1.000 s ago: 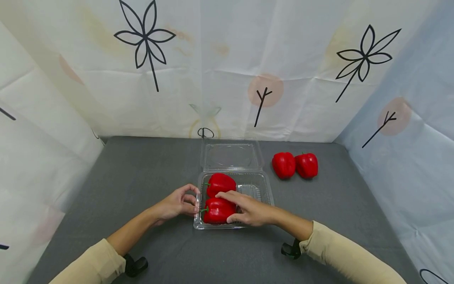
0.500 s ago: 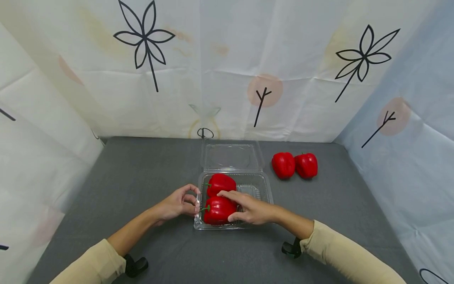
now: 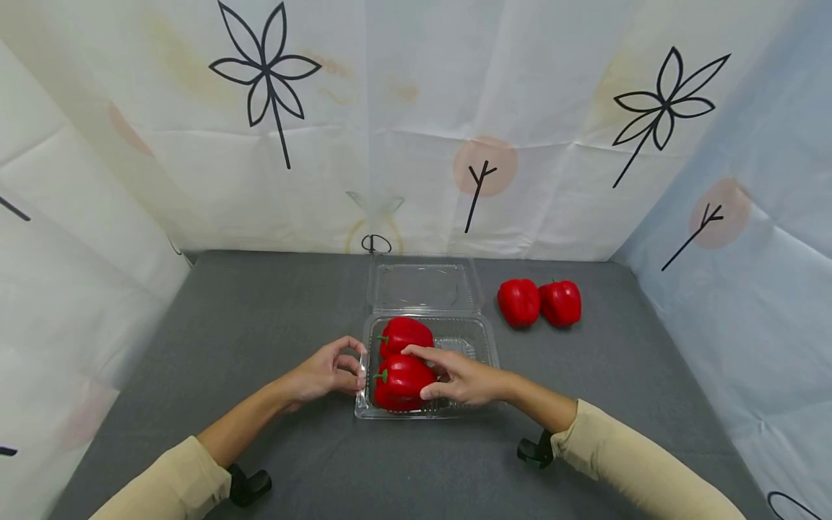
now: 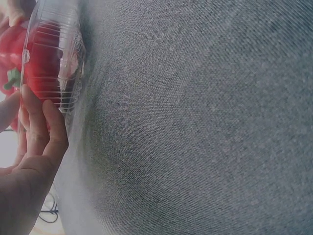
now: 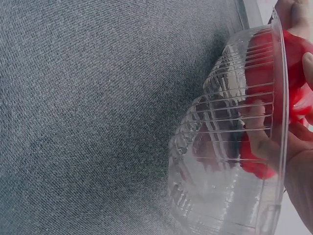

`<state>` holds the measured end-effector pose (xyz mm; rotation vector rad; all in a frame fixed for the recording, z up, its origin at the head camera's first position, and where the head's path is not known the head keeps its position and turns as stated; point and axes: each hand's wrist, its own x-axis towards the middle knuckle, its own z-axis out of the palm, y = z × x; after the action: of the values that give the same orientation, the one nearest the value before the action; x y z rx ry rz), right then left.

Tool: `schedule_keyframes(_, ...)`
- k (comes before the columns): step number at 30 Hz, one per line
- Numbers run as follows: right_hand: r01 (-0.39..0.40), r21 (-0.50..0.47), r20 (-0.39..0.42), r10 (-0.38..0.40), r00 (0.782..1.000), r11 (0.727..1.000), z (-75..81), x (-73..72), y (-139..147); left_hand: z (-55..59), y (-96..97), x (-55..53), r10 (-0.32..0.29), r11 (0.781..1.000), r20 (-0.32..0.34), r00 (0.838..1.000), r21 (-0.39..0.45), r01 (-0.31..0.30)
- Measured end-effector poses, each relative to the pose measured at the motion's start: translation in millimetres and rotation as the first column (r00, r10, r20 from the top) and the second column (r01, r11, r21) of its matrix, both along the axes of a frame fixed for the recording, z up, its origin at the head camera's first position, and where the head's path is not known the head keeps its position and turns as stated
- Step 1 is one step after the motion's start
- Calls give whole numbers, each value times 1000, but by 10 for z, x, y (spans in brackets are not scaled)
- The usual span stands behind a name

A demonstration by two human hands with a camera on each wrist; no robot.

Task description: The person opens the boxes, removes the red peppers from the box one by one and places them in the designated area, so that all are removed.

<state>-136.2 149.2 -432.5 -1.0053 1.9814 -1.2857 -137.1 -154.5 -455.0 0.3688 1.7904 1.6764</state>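
A clear plastic clamshell container (image 3: 489, 354) lies with its lid (image 3: 425, 285) folded back away from me. My left hand (image 3: 334, 372) pinches the container's left rim between thumb and fingers, as the left wrist view confirms. Two red bell peppers sit in the left part of the container, their green stems to the left. My right hand (image 3: 464, 377) reaches in from the right and grips the near bell pepper (image 3: 399, 384), thumb at its near side and fingers over its far side. Behind it is the far bell pepper (image 3: 406, 334), close against the near one.
Two more red bell peppers, a left one (image 3: 519, 303) and a right one (image 3: 561, 303), stand side by side on the grey tabletop (image 3: 273, 296), right of the lid. A patterned white curtain (image 3: 416, 108) hangs behind and at both sides.
The near bell pepper has turned a little in my right hand, its stem shifting up and right. That hand has moved slightly right and away from me; my left hand stays put.
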Motion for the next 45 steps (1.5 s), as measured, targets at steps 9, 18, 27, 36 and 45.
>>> schedule_keyframes(9,-16,-61,124,23,992,998,12,-43,47,12,3,-5,7,1000,11,1000,1,-7)
schedule_keyframes(18,-1,-61,165,11,986,998,85,-52,70,24,-11,2,33,999,20,999,15,-33)
schedule_keyframes(27,44,-48,67,-41,997,998,201,-20,181,-4,-4,8,53,998,46,998,24,-54)
schedule_keyframes(36,111,-49,-4,-111,994,993,395,-29,520,12,5,17,75,997,69,995,17,-76)
schedule_keyframes(45,252,-25,-142,-253,957,967,477,-22,1029,-9,1,6,72,997,80,994,9,-73)
